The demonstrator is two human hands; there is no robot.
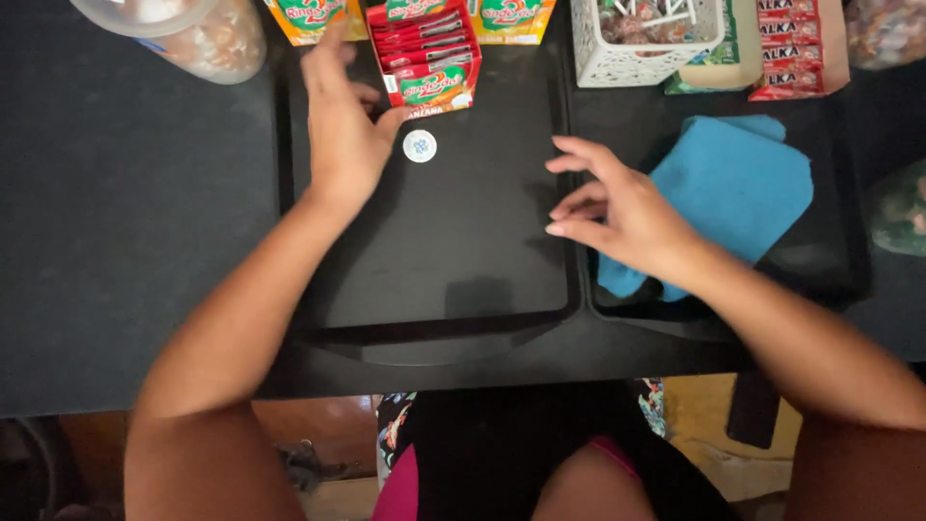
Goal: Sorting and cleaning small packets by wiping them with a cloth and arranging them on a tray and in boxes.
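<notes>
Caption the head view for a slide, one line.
Left hand beside a red sachet box and white disc on a black tray; right hand over blue cloth.

Light is dim and even, seemingly from overhead. The black tray swallows detail, with a faint sheen near its front rim. Both hands look slightly soft, perhaps motion blur. The jar and far corners are out of focus and darker.
</notes>
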